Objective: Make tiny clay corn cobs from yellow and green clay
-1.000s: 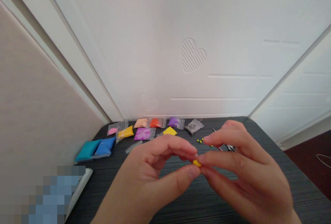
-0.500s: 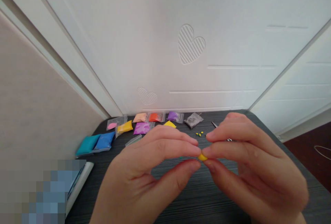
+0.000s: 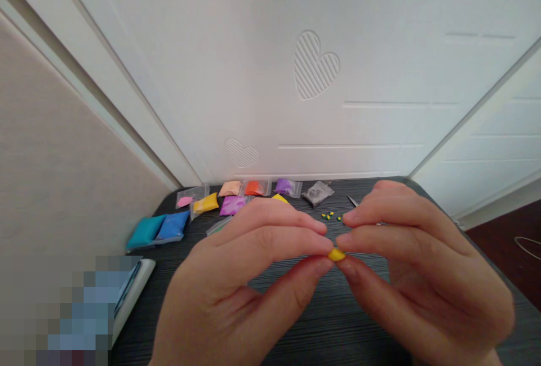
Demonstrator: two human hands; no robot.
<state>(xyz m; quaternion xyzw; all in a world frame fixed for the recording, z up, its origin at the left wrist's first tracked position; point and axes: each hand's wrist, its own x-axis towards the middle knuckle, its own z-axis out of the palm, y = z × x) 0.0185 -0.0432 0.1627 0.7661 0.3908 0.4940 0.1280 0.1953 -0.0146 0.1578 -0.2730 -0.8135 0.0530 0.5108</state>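
A small yellow piece of modelling clay (image 3: 337, 254) is pinched above the dark table, between the fingertips of both hands. My left hand (image 3: 249, 276) comes from the left, its thumb and index fingertip closed on the clay's left end. From the right, my right hand (image 3: 418, 270) grips the other end with thumb and index fingertip. Just beyond the fingertips lie several tiny yellow-and-green bits (image 3: 328, 216). Behind the right fingers a pointed metal tool (image 3: 353, 201) shows its tip; the rest is mostly hidden.
Along the back lie clay bags: orange (image 3: 253, 187), purple (image 3: 284, 187), grey (image 3: 318, 193), magenta (image 3: 232, 205) and yellow (image 3: 205, 203). Teal (image 3: 146, 231) and blue (image 3: 172, 226) packs sit at the left. A white-edged object (image 3: 134, 293) stands front left. A white panel (image 3: 253, 73) rises behind the table.
Both hands stay on the yellow clay, which now shows more between the fingertips and looks wider. The hands have shifted slightly right, and the camera view has moved a little.
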